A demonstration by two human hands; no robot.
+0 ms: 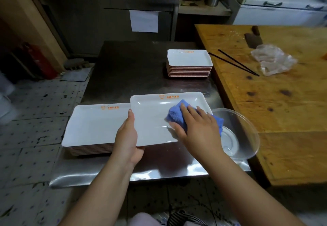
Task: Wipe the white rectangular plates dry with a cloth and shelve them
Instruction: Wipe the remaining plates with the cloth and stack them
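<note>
A white rectangular plate (152,118) with an orange logo is held above the steel table, gripped at its left edge by my left hand (128,137). My right hand (198,126) presses a blue cloth (177,114) flat against the plate's inner right side. A stack of several matching plates (93,128) lies to the left, partly under the held plate. At the back right of the table stands a second stack of plates (189,63).
A clear plastic bowl (247,128) sits at the table's right edge beside the held plate. To the right is a wooden table (283,102) with black chopsticks (233,62), a cleaver (253,39) and a crumpled plastic bag (272,59). Tiled floor lies to the left.
</note>
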